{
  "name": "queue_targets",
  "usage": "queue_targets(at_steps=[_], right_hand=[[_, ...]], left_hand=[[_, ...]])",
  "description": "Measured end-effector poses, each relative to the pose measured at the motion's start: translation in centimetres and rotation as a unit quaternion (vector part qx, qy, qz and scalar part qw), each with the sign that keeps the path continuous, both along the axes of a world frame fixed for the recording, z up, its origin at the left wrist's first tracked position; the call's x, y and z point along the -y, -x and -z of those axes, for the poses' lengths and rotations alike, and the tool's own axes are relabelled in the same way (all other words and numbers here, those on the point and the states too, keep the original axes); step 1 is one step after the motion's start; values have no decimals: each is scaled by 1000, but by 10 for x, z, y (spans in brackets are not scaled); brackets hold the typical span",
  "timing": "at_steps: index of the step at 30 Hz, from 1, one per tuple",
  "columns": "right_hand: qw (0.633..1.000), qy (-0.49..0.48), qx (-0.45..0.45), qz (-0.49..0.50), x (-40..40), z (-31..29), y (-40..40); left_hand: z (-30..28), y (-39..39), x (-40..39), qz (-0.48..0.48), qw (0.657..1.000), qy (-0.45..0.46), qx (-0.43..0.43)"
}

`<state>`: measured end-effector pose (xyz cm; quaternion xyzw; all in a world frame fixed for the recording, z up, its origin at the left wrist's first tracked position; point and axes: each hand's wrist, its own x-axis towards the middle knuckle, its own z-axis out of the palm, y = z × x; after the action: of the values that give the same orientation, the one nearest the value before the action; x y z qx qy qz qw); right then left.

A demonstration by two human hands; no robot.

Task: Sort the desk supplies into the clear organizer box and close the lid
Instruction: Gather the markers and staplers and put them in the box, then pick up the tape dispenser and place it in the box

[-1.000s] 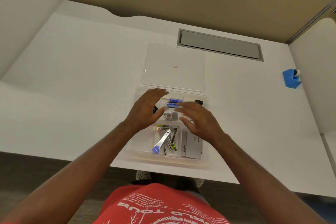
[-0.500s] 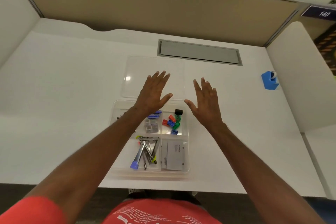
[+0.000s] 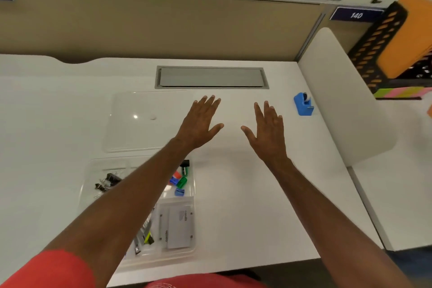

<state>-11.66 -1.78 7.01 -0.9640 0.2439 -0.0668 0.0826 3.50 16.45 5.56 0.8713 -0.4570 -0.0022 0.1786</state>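
Both my hands, left [image 3: 201, 121] and right [image 3: 268, 131], hover spread and empty mid-frame. The organizer box [image 3: 187, 250] sits lower left, its lid [image 3: 140, 121] lying open behind. My left forearm crosses the box; a careless drag could scatter supplies.

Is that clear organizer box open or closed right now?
Open. The clear lid lies flat on the desk beyond the organizer box, leaving its compartments uncovered.

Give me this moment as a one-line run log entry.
left hand: open, empty | right hand: open, empty | organizer box: open, supplies inside | lid: flat behind box | tape dispenser: outside, on desk
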Motion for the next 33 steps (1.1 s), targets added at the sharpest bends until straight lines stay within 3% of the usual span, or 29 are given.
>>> queue_targets(at_steps=[17,33], right_hand=[[998,9,-24,62,140,27,17],[987,-45,13,152,243,67,-2]], left_hand=[[16,18,171,43,999,0,-25],[54,12,291,31,988,-17,-152]])
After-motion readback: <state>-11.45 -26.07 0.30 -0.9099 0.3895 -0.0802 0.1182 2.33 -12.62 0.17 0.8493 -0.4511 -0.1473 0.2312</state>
